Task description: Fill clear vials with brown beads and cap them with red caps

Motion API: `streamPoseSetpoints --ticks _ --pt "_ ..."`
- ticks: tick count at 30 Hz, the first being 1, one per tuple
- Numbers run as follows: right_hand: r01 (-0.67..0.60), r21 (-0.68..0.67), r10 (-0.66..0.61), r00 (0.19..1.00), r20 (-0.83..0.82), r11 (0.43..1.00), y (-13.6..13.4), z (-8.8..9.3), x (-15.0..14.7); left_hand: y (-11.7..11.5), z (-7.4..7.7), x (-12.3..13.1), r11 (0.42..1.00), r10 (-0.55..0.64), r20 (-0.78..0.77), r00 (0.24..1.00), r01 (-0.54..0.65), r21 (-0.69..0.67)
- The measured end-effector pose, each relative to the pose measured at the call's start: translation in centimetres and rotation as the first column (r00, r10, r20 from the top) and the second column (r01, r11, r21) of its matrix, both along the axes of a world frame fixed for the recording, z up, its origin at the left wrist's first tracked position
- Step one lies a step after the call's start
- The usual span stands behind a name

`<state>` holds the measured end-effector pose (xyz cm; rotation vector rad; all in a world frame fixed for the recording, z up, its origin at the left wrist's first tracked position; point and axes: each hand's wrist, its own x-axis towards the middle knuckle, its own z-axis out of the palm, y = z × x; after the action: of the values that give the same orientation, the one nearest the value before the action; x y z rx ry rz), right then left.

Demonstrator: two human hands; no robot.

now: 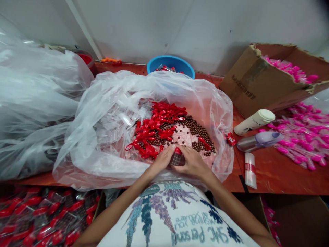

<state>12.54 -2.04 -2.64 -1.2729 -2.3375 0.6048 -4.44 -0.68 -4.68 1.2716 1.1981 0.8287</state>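
Both my hands are closed around a small clear container (pixel 176 159) with a red top and brown balls inside. My left hand (pixel 162 159) grips its left side and my right hand (pixel 193 162) wraps its right side, fingertips meeting near the red top. Just beyond my hands lie loose brown balls (pixel 197 128), spread inside a large clear plastic bag (pixel 123 169). Red plastic caps with loop handles (pixel 164 115) are heaped beside the balls. Empty clear tubes or sleeves (pixel 115 120) fill the bag's left part.
A blue basin (pixel 191 70) holds red-capped pieces behind the bag. On the right are a cardboard box (pixel 244 82), two bottles (pixel 254 121), a roll (pixel 250 171) and pink pieces (pixel 303 137). Full plastic bags (pixel 33 96) crowd the left. Below the red table (pixel 295 181) sit filled red-capped containers (pixel 46 216).
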Motion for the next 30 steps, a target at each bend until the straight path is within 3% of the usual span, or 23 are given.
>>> streamPoseSetpoints --ticks 2,6,8,11,13,15,17,19,22,25,27,30 --pt "0.025 -0.122 -0.023 1.0 0.012 0.992 0.1 0.6 0.9 1.2 0.5 -2.1 0.994 0.032 -0.18 0.983 -0.012 0.11" --pt "0.026 -0.292 -0.002 0.997 0.083 0.956 2.3 1.8 2.9 3.7 1.7 -7.2 0.902 0.36 -0.464 0.809 -0.173 0.396" --pt "0.026 -0.27 -0.022 1.0 0.018 0.962 5.4 2.5 3.6 4.7 2.2 -9.7 0.844 0.483 -0.503 0.716 -0.229 0.485" --pt "0.059 -0.178 -0.095 0.974 -0.203 0.982 12.4 4.7 3.4 5.9 2.4 -12.8 0.792 0.589 -0.544 0.598 -0.295 0.534" --pt "0.083 -0.153 -0.133 0.923 -0.36 0.985 17.6 7.3 2.8 6.9 2.1 -14.1 0.8 0.583 -0.579 0.57 -0.278 0.532" --pt "0.206 -0.037 -0.195 0.827 -0.528 0.978 22.0 10.2 1.8 8.0 1.7 -14.6 0.831 0.53 -0.613 0.587 -0.214 0.513" --pt "0.34 0.098 -0.195 0.726 -0.659 0.935 24.5 12.7 0.9 9.3 1.4 -14.5 0.855 0.468 -0.636 0.613 -0.131 0.502" --pt "0.388 0.167 -0.163 0.686 -0.709 0.906 24.8 13.8 0.0 10.7 1.1 -13.8 0.864 0.42 -0.648 0.635 -0.061 0.5" --pt "0.306 0.151 -0.129 0.729 -0.672 0.94 21.8 11.9 -0.8 12.8 0.7 -12.7 0.863 0.318 -0.709 0.629 0.119 0.492" --pt "0.183 0.094 -0.11 0.851 -0.514 0.979 17.4 7.1 -0.3 14.7 0.5 -12.2 0.839 0.211 -0.77 0.603 0.292 0.459" --pt "0.141 0.052 -0.111 0.918 -0.382 0.989 14.7 3.6 1.3 15.6 0.5 -12.3 0.836 0.162 -0.781 0.603 0.337 0.434" --pt "0.239 -0.034 -0.241 0.946 -0.218 0.97 11.1 -0.3 5.1 15.8 1.3 -12.3 0.837 0.204 -0.769 0.606 0.299 0.458"
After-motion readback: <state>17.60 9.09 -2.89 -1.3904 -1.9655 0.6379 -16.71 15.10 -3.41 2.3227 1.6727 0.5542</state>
